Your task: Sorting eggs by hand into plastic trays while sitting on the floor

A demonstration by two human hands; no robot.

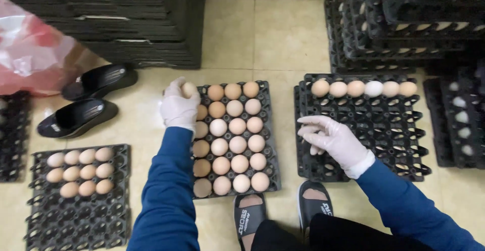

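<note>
Eggs fill most of the black plastic egg tray (273, 175) lying on the tiled floor (252, 38) straight ahead of the person; the left hand (178, 107), in a white glove, is closed around one pale egg (189, 89) at that tray's far left corner, fingers curled over it; the right hand (334, 139), also gloved, hovers over a stack of black trays (404, 145) to the right, fingers loosely spread and slightly bent, and whether it has hold of anything I cannot tell; that top tray carries a single row of eggs (364, 88) along its far edge, one of them white, the rest of its cups bare; both arms wear blue sleeves (169, 200); the person's feet in black sandals (280, 213) sit just near the centre tray's close edge; further left, another black tray (76, 220) holds a cluster of brown eggs (81, 171) in its far part; a pair of black shoes (86, 102) lies beyond it, beside a pink plastic bag (28, 49); tall stacks of dark trays (126, 23) stand at the back left, and more stacks with eggs (404, 18) rise at the back right.
</note>
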